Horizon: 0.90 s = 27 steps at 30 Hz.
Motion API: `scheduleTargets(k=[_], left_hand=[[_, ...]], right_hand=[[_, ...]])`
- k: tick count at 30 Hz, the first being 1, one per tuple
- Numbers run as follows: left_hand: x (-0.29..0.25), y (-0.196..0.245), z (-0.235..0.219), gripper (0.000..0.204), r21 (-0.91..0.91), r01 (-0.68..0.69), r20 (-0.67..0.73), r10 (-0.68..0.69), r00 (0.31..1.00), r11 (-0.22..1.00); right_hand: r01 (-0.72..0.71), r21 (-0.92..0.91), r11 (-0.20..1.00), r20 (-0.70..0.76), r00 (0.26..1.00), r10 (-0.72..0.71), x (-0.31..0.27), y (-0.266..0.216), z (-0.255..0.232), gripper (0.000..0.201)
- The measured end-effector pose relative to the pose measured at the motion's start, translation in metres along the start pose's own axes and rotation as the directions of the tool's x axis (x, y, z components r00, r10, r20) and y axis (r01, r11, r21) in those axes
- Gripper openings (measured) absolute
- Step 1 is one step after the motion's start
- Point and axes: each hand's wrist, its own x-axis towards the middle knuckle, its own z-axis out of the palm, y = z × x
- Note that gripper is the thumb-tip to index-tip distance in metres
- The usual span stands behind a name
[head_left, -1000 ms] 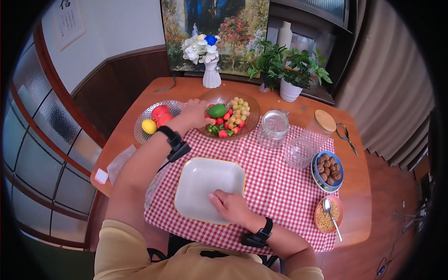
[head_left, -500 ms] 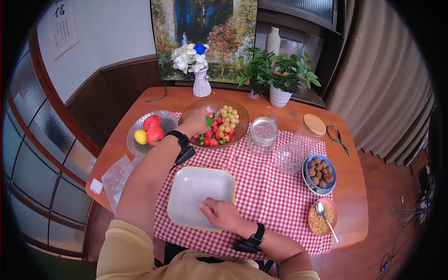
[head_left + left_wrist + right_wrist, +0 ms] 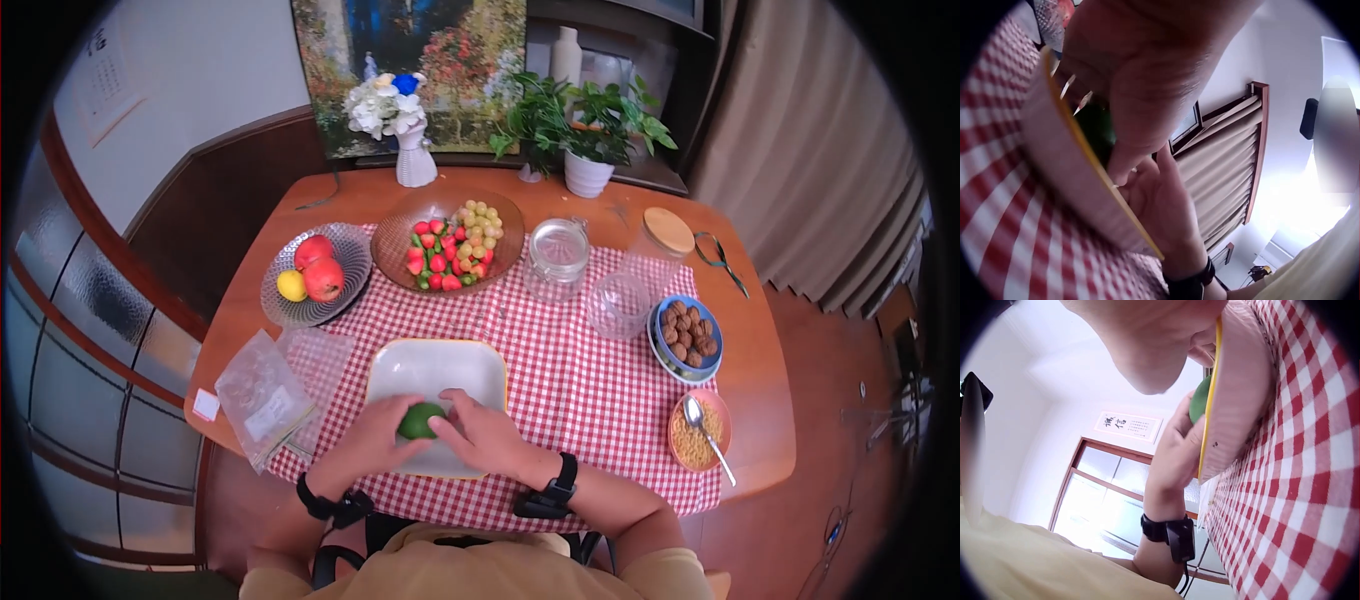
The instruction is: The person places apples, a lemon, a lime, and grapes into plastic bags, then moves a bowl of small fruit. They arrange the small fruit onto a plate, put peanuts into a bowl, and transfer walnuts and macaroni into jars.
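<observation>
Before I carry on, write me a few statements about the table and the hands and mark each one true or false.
1. The left hand holds the green fruit. True.
2. The walnuts are in the white dish. False: the walnuts are in the blue bowl.
3. A spoon rests in the coral bowl. True.
4. The lemon is among the grapes. False: the lemon lies beside pomegranates.
5. Grapes are in the brown glass bowl. True.

Beige curtain (image 3: 810, 160), reddish floor (image 3: 820, 400), seemingly frosted panes (image 3: 85, 292)
</observation>
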Motion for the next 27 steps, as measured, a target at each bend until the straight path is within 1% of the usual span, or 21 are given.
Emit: scheduleTargets(k=[2, 3, 5, 6, 8, 9, 10, 11, 13, 15, 16, 17, 18, 19, 20, 21, 22, 24, 25, 26, 27], left_hand=[[-0.011, 0.007, 0.015, 0.065, 0.061, 0.003, -0.065, 0.001, 0.998, 0.998], [-0.011, 0.011, 0.017, 0.065, 0.053, -0.006, -0.051, 0.009, 0.999, 0.999], [-0.012, 0.018, 0.021, 0.062, 0.020, 0.139, -0.088, -0.137, 0.987, 0.990], [-0.009, 0.018, 0.025, 0.062, 0.013, 0.136, -0.083, -0.134, 0.987, 0.991], [-0.002, 0.017, 0.034, 0.060, -0.047, 0.177, -0.095, -0.180, 0.979, 0.983], [0.000, 0.018, 0.034, 0.060, -0.050, 0.176, -0.095, -0.180, 0.979, 0.983], [0.004, 0.019, 0.034, 0.061, -0.072, 0.214, -0.064, -0.218, 0.974, 0.974], [0.006, 0.020, 0.034, 0.062, -0.093, 0.252, -0.031, -0.255, 0.966, 0.963], [0.006, 0.023, 0.030, 0.064, -0.107, 0.250, 0.001, -0.251, 0.968, 0.962], [0.007, 0.027, 0.028, 0.065, -0.120, 0.244, 0.036, -0.241, 0.970, 0.962], [0.007, 0.029, 0.028, 0.066, -0.052, 0.276, 0.033, -0.275, 0.961, 0.960], [0.007, 0.031, 0.028, 0.066, 0.015, 0.307, 0.025, -0.307, 0.951, 0.952], [0.007, 0.029, 0.029, 0.066, 0.013, 0.305, 0.031, -0.305, 0.952, 0.952], [0.006, 0.027, 0.030, 0.066, 0.052, 0.307, 0.041, -0.309, 0.950, 0.950], [0.005, 0.024, 0.031, 0.067, 0.090, 0.308, 0.051, -0.313, 0.948, 0.947], [0.003, 0.021, 0.033, 0.067, 0.089, 0.304, 0.056, -0.309, 0.949, 0.949], [0.002, 0.018, 0.036, 0.068, 0.053, 0.304, 0.034, -0.306, 0.951, 0.951], [0.001, 0.017, 0.038, 0.068, 0.018, 0.304, 0.013, -0.305, 0.952, 0.952], [0.000, 0.019, 0.037, 0.067, -0.009, 0.228, -0.098, -0.228, 0.969, 0.974], [-0.002, 0.020, 0.036, 0.066, -0.027, 0.150, -0.209, -0.152, 0.966, 0.988], [-0.003, 0.021, 0.035, 0.066, -0.028, 0.155, -0.208, -0.157, 0.965, 0.988]], right_hand=[[0.175, -0.219, 0.960, 0.097, 0.983, -0.158, -0.001, 0.000, 0.001, 0.049], [0.182, -0.248, 0.952, 0.108, 0.981, -0.159, -0.002, 0.000, 0.001, 0.055], [0.180, -0.270, 0.946, 0.106, 0.982, -0.157, -0.003, -0.002, 0.001, 0.056], [0.197, -0.293, 0.936, 0.113, 0.979, -0.171, -0.003, -0.003, 0.000, 0.056], [0.196, -0.309, 0.931, 0.102, 0.980, -0.172, -0.004, -0.003, 0.001, 0.055], [0.202, -0.320, 0.925, 0.092, 0.979, -0.182, -0.003, -0.004, 0.001, 0.055], [0.201, -0.322, 0.925, 0.093, 0.979, -0.180, -0.002, -0.004, 0.002, 0.055], [0.172, -0.311, 0.935, 0.102, 0.984, -0.147, -0.001, -0.003, 0.002, 0.054], [0.135, -0.296, 0.945, 0.108, 0.988, -0.107, 0.000, -0.001, 0.004, 0.054], [0.055, -0.271, 0.961, 0.137, 0.990, -0.017, 0.002, 0.000, 0.005, 0.053], [0.047, -0.268, 0.962, 0.135, 0.991, -0.010, 0.002, 0.002, 0.006, 0.053], [0.083, -0.265, 0.961, 0.105, 0.993, -0.057, 0.001, 0.004, 0.008, 0.051], [0.120, -0.265, 0.957, 0.074, 0.992, -0.104, 0.001, 0.005, 0.008, 0.049], [0.113, -0.266, 0.957, 0.070, 0.993, -0.098, 0.000, 0.004, 0.006, 0.049], [0.145, -0.287, 0.947, 0.074, 0.989, -0.129, 0.000, -0.001, 0.003, 0.048], [0.176, -0.308, 0.935, 0.079, 0.984, -0.159, -0.001, -0.003, 0.001, 0.048], [0.170, -0.308, 0.936, 0.077, 0.985, -0.154, -0.001, -0.004, 0.001, 0.048], [0.099, -0.308, 0.946, 0.084, 0.994, -0.076, 0.000, -0.005, 0.002, 0.048], [0.098, -0.307, 0.947, 0.085, 0.994, -0.075, 0.001, -0.006, 0.001, 0.048], [0.026, -0.307, 0.951, 0.153, 0.988, 0.023, 0.004, -0.009, -0.001, 0.050], [-0.045, -0.311, 0.949, 0.223, 0.967, 0.119, 0.005, -0.011, -0.001, 0.051]])
